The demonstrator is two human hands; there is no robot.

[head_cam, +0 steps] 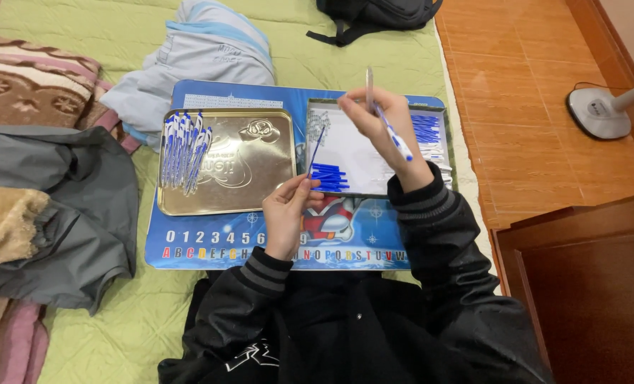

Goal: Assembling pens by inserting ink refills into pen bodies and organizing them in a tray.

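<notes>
Right now the left hand (286,213) pinches a thin blue refill (315,153) between thumb and fingertips, its upper end rising toward the right hand (384,131). That hand is closed around a pen (392,135) with a white and blue barrel, and a second slim grey piece (369,89) sticks straight up out of the fist; I cannot tell whether it is a barrel or another pen, since the fingers hide where it ends.

Just beyond the left fingertips a small heap of blue refills (329,178) lies in a shallow tin (345,153). More blue parts (425,128) sit behind the right wrist, partly hidden by it, and the tin's near right corner is covered by the sleeve.

Left of the left hand a gold lid (239,167) holds a bundle of finished pens (184,149). Both rest on a blue board (210,245), whose near edge disappears under the black jacket.
</notes>
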